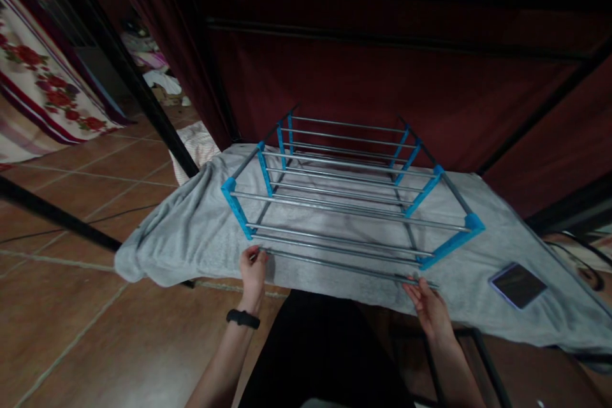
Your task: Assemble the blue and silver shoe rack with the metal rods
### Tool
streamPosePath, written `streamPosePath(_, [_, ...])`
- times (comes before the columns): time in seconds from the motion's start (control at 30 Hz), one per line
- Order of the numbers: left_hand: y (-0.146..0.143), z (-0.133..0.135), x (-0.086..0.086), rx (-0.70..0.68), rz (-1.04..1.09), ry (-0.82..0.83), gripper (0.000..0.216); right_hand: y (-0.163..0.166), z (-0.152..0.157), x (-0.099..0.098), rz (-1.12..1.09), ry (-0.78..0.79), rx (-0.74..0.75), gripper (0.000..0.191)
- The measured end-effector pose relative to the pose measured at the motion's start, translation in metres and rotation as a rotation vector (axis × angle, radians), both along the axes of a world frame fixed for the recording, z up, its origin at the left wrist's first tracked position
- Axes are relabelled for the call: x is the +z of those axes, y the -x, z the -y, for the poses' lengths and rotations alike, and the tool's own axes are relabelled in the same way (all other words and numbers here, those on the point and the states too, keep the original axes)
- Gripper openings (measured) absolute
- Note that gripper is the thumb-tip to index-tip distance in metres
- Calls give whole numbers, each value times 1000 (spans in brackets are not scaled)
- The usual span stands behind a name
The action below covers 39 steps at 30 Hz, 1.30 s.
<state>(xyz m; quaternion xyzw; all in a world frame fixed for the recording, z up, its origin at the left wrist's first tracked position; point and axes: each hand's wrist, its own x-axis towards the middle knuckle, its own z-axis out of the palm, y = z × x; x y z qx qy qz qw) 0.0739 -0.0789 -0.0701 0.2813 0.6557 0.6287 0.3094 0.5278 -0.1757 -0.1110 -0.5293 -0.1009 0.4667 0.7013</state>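
A rack [349,194] of grey metal rods and blue plastic side pieces lies on a grey cloth [191,229]. A loose metal rod [335,264] runs along the rack's near edge. My left hand [252,271], with a black band on its wrist, pinches the rod's left end. My right hand [428,306] has its fingers closed on the rod's right end. Both ends sit close to the blue pieces at the front corners.
A dark phone [517,284] lies on the cloth at the right. Dark red fabric on a black frame [382,70] stands behind. Black bars [52,213] cross the tiled floor at left, and a flowered cloth [43,83] hangs far left.
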Motion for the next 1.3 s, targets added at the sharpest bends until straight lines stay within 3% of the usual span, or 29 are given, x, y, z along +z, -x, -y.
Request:
streamPosePath(0.23, [-18, 7, 16, 138, 345, 35, 30, 1, -1, -2, -32, -14, 5, 33])
streamPosePath(0.43, [-29, 7, 27, -218, 490, 82, 13, 12, -3, 14, -66, -41, -25, 39])
streamPosePath(0.6, [-48, 7, 28, -235, 697, 214, 18, 19, -4, 25, -85, -64, -9, 40])
streamPosePath(1.03, [-53, 5, 28, -227, 667, 274, 22, 25, -7, 27, -84, -152, -84, 40])
streamPosePath(1.3, [-46, 1, 8, -252, 641, 258, 22, 25, -9, 25, -70, -152, -87, 44])
